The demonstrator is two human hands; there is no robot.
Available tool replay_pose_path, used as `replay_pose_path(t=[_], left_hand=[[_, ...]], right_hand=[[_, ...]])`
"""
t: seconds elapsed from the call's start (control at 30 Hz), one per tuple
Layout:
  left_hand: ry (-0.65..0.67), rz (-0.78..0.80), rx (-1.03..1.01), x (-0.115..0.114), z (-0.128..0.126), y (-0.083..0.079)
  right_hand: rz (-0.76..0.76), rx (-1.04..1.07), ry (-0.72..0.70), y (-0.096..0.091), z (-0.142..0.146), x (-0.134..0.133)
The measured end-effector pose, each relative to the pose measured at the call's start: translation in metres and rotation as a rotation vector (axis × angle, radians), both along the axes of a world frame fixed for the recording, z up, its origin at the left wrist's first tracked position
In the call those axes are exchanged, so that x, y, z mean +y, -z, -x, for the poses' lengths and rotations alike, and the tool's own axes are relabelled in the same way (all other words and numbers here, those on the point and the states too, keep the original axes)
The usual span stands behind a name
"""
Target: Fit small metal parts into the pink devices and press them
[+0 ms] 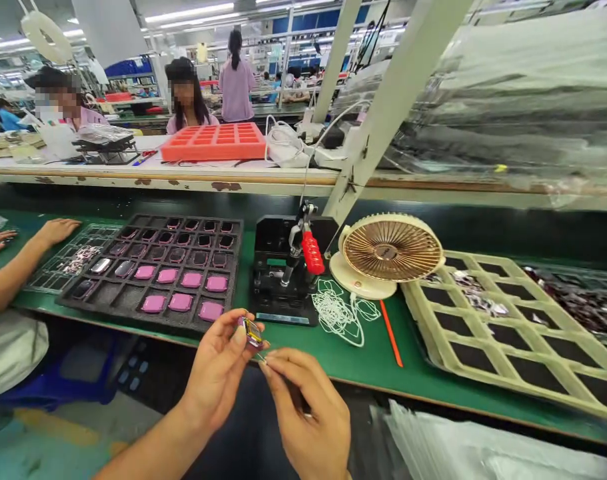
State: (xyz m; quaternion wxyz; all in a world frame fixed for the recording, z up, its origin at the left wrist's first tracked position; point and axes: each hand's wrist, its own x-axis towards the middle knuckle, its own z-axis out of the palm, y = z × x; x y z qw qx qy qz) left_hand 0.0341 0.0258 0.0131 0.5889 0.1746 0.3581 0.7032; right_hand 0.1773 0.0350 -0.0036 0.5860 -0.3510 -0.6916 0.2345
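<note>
In front of the bench edge, my left hand (pixel 218 373) grips a small purple watch-like case (pixel 252 331) between thumb and fingers. The case is tilted, and yellow and dark parts show on its face. My right hand (pixel 308 400) is closed in a pinch just below and to the right of it. A thin, pale, metallic sliver pokes out from those fingertips toward the case; its kind is too small to make out. Beyond my left hand lies a black foam tray (pixel 118 297) holding several purple cases (pixel 182 303) and dark-faced ones.
A black clamp fixture with a red handle (pixel 312 253) stands on the green bench (pixel 363 370). Beside it are a cream fan (pixel 390 250), a coiled white cable (pixel 338 310), an orange stick (pixel 392 333) and a pale compartment tray (pixel 463 343). A co-worker's hand (pixel 58 230) rests at the left.
</note>
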Motion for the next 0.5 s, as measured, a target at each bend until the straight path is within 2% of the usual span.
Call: replay_pose_path(t=[0.23, 0.5], left_hand=[[-0.016, -0.008, 0.069, -0.004, -0.002, 0.007], [-0.042, -0.019, 0.054, -0.006, 0.000, 0.006]], right_hand=[[-0.042, -0.019, -0.015, 0.014, 0.007, 0.004], [-0.032, -0.036, 0.001, 0.015, 0.009, 0.006]])
